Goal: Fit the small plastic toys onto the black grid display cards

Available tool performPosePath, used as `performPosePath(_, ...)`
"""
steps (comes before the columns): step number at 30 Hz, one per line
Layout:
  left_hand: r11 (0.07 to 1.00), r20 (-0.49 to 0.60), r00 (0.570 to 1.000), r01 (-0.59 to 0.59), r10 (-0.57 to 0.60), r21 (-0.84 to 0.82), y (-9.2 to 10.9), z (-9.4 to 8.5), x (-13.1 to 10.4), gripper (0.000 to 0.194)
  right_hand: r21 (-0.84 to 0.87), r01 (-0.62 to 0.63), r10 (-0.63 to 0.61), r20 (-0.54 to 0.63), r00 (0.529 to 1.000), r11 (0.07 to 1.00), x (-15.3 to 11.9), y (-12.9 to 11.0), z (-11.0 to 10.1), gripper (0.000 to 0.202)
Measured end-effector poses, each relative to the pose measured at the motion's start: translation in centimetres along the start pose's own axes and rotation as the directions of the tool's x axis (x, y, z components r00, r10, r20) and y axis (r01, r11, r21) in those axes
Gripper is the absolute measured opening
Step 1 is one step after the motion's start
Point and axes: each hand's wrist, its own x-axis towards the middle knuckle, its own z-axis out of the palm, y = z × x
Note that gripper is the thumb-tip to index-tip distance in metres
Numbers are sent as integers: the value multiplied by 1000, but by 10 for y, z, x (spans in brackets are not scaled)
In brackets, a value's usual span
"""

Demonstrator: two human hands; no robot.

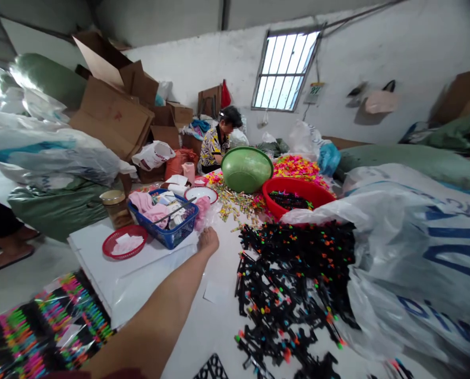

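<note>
Reaching across the table (215,326), left hand (208,240) rests fisted near the left edge, grasping nothing visible, just beside the blue basket (167,218); black pieces (294,284) lie right. Right hand unseen.

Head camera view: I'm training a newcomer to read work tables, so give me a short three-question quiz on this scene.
1. True or false: the left hand rests on the white table with nothing in its grip.
2. Which is nearest the left hand? A) green bowl B) blue basket C) red tub
3. What lies heaped on the table to the right of the outstretched arm?

Key:
1. True; the fist sits on the tabletop, and no object shows in it.
2. B
3. A pile of black plastic pieces with bright coloured tips.
</note>
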Motion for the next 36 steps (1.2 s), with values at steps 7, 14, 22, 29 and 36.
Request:
performPosePath(7,960,74,976,-184,203,-210,-17,-11,-24,25,208,-68,84,-71,994,976,26,-38,1,36)
performPosePath(14,616,317,729,-179,607,-767,-30,-13,-172,36,363,-135,138,17,990,922,-58,-66,-20,39)
performPosePath(22,343,339,637,123,692,-931,-35,-28,-269,36,541,-131,40,176,983,831,-116,-96,-8,28)
performPosePath(29,242,360,626,269,692,-932,-39,-27,-276,36,552,-184,83,202,976,813,-132,-89,-18,31)
performPosePath(36,264,410,580,321,705,-909,-41,-29,-283,38,620,-252,123,243,962,743,-139,-78,-18,32)
